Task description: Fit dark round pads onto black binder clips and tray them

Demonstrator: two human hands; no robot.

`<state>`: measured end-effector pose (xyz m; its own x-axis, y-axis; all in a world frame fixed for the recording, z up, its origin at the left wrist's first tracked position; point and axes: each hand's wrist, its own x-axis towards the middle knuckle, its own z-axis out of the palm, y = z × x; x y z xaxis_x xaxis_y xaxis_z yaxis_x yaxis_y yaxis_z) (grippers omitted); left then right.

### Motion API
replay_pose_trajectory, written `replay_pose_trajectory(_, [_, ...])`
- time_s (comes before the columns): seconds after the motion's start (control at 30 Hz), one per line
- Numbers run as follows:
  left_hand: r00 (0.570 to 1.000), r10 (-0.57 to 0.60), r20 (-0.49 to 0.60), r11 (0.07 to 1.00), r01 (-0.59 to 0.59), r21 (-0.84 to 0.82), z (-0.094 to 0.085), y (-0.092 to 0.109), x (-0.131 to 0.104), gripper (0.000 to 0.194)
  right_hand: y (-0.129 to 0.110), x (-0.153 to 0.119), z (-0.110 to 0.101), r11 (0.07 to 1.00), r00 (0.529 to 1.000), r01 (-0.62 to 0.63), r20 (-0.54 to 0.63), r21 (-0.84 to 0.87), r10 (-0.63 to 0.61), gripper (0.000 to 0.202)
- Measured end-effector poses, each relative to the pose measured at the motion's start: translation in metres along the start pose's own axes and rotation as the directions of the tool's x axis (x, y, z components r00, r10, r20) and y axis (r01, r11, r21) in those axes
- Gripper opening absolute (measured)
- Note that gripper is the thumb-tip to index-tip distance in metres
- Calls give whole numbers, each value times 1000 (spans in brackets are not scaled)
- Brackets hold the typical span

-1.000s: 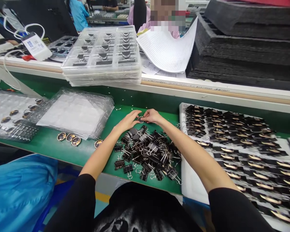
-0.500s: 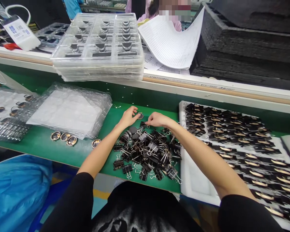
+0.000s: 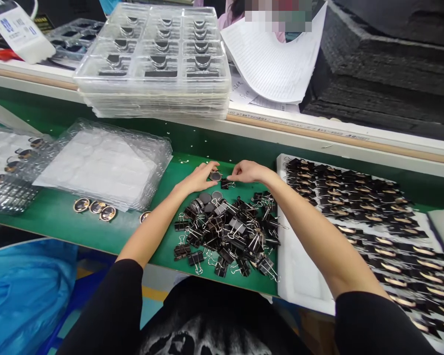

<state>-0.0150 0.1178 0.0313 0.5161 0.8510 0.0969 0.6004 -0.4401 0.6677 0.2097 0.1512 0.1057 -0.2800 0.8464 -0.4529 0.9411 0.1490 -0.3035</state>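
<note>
My left hand [image 3: 203, 178] has its thumb and fingers closed around the edge of a round gold-rimmed part [image 3: 215, 176] with a dark face, like a watch case. Just to the right, my right hand [image 3: 247, 172] pinches a black binder clip [image 3: 227, 184] beside that part. Whether the clip touches the part, I cannot tell. Below both hands lies a heap of black binder clips [image 3: 237, 226] with silver wire handles. Grey discs [image 3: 204, 198] sit at the heap's upper left edge. More gold-rimmed round parts [image 3: 107, 213] lie on the green bench to the left.
A white foam tray [image 3: 298, 276] on the right carries rows of clipped parts. Clear plastic trays with a white sheet [image 3: 92, 160] lie left. Stacked clear trays [image 3: 151, 101], papers [image 3: 277, 64] and black foam [image 3: 385, 88] occupy the shelf. Another person sits beyond it.
My left hand has spread further round the round part. My right hand and its clip have shifted slightly right, away from the heap. A grey disc now shows below my left hand.
</note>
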Motion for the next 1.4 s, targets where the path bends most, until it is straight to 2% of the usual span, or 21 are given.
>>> replay_pose_trajectory(0.07, [1000, 4, -8, 1000, -4, 11, 2, 0, 0, 61, -8, 5, 10, 992, 972, -64, -220, 105, 86, 45])
replay_pose_trajectory(0.13, [1000, 10, -14, 1000, -10, 21, 4, 2, 1, 59, -18, 14, 25, 962, 876, -123, -428, 245, 221, 52])
replay_pose_trajectory(0.2, [1000, 3, -25, 1000, -3, 18, 5, 2, 0, 59, -26, 24, 45, 933, 797, -182, -509, 310, 325, 52])
replay_pose_trajectory(0.23, [999, -4, -34, 1000, 5, 10, 5, 3, -1, 59, -28, 29, 54, 926, 779, -209, -518, 315, 352, 50])
replay_pose_trajectory(0.33, [999, -23, -44, 999, 21, -40, 4, 1, -6, 60, -25, 40, 77, 926, 765, -239, -532, 291, 364, 48])
replay_pose_trajectory(0.43, [999, -19, -38, 996, 16, -92, 4, -1, -11, 61, -14, 43, 88, 943, 758, -222, -565, 246, 326, 50])
replay_pose_trajectory(0.57, [1000, 5, -21, 993, -7, -118, 5, 1, -11, 63, -2, 42, 92, 952, 758, -207, -578, 225, 302, 51])
replay_pose_trajectory(0.83, [1000, 7, 1, 992, -7, -128, 9, 12, -2, 71, 1, 43, 94, 955, 750, -195, -594, 221, 291, 50])
replay_pose_trajectory(1.07, [1000, -1, -13, 992, -1, -127, 10, 11, -2, 72, -5, 45, 92, 925, 751, -235, -548, 299, 368, 47])
replay_pose_trajectory(1.2, [1000, -6, -21, 991, 3, -137, 11, 10, -3, 71, -11, 34, 68, 872, 753, -245, -483, 425, 447, 46])
replay_pose_trajectory(1.23, [1000, -15, -23, 993, 12, -120, 11, 10, -3, 69, -9, 26, 57, 872, 770, -219, -471, 437, 430, 47])
replay_pose_trajectory(1.27, [999, -27, -28, 996, 24, -89, 11, 9, -4, 68, -6, 16, 46, 890, 810, -168, -456, 423, 369, 46])
replay_pose_trajectory(1.33, [998, -45, -49, 999, 45, -11, 10, 8, -5, 67, 3, -9, 24, 948, 924, 6, -364, 317, 115, 40])
replay_pose_trajectory(1.37, [998, -36, -59, 999, 37, 22, 8, 7, -6, 67, 8, -22, 15, 962, 966, 105, -256, 254, -38, 33])
replay_pose_trajectory(1.4, [998, -10, -61, 999, 13, 48, 6, 6, -6, 67, 14, -35, 9, 961, 980, 179, -122, 210, -156, 26])
